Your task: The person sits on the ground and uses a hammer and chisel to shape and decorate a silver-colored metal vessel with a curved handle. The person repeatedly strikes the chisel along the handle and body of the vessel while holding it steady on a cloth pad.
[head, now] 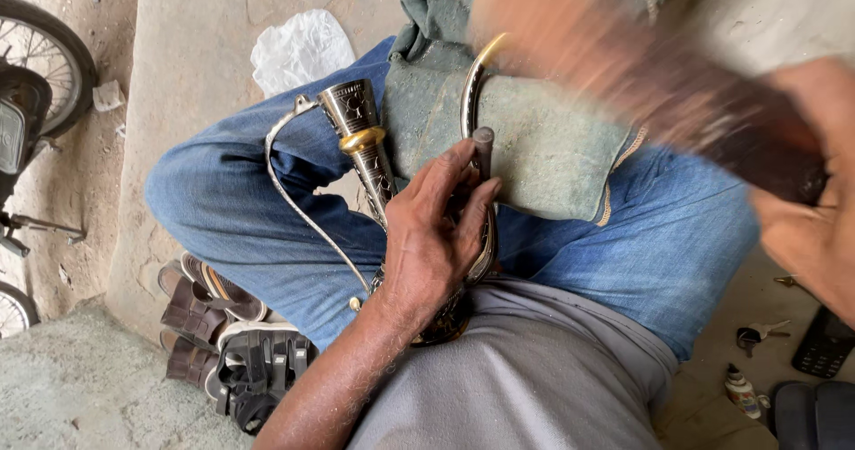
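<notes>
Blurred at near right, right hand [815,227] closed around a dark tool [712,120], sweeping across the upper frame; exact grip hidden by motion. Left hand [436,232] in mid-frame, fingers pressed around an ornate metal sword hilt [365,147], pinning it on a grey-green cloth [534,147] over the jeans-clad lap. Long axis of the hilt running near to far, pommel end far, curved knuckle guard [289,183] bowing left. Left hand on the hilt, right hand well apart to the right. Sandals [214,298] at lower left.
</notes>
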